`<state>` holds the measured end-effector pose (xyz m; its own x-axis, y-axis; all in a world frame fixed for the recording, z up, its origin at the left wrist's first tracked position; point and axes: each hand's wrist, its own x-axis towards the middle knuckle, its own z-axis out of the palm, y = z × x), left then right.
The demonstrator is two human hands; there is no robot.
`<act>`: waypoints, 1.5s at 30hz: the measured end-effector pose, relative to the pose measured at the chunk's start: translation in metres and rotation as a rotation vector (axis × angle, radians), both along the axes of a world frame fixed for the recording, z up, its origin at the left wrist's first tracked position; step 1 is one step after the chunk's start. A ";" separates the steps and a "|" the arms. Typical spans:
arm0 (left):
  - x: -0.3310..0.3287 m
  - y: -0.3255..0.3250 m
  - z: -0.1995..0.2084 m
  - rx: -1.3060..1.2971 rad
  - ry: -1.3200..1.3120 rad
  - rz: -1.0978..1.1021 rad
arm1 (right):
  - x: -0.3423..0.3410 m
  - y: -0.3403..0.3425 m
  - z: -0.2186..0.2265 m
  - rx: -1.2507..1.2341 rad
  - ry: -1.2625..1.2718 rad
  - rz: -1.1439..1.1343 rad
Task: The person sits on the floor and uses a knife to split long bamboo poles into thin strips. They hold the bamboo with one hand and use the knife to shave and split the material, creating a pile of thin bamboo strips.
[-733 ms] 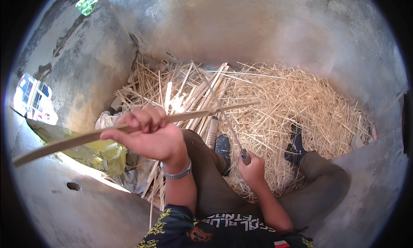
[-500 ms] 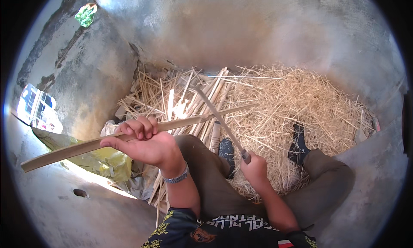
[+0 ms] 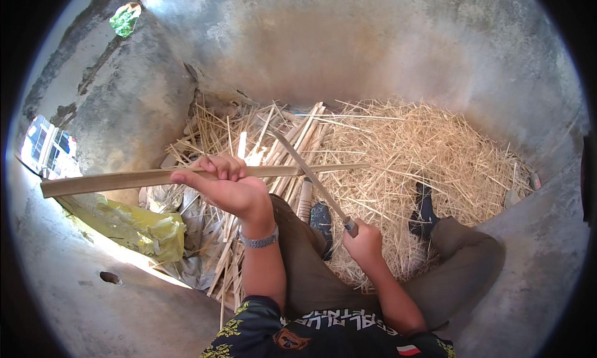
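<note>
A long, flat strip of split bamboo lies across my left hand, whose fingers are curled round it. The strip runs nearly level, its broad end out at the left and its thinner end over the straw. In my right hand I grip a knife by its dark handle, the long narrow blade slanting up and to the left. Blade and strip cross near the middle of the view, where the strip narrows; they seem to touch there.
Thin shavings cover the floor around my feet. A stack of bamboo strips lies left of them. A ridged wooden handle shows beside my left shoe. Yellow sacking lies at the left, and a concrete wall rises behind.
The strip's broad left end has risen and its far end has dipped, so it lies more level. My left hand has moved slightly up and right. The knife has shifted slightly left.
</note>
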<state>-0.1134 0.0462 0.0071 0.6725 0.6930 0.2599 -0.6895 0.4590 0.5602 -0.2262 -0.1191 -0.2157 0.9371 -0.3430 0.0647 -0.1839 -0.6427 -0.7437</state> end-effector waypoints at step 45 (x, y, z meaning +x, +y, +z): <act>-0.075 0.050 0.032 0.045 -0.467 -0.182 | 0.020 -0.022 -0.051 0.070 0.041 -0.255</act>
<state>-0.1883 0.0959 0.0390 0.5860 0.5565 0.5890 -0.7826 0.5771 0.2333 -0.2066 -0.1414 -0.2666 0.8214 -0.5704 -0.0031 -0.3636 -0.5193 -0.7733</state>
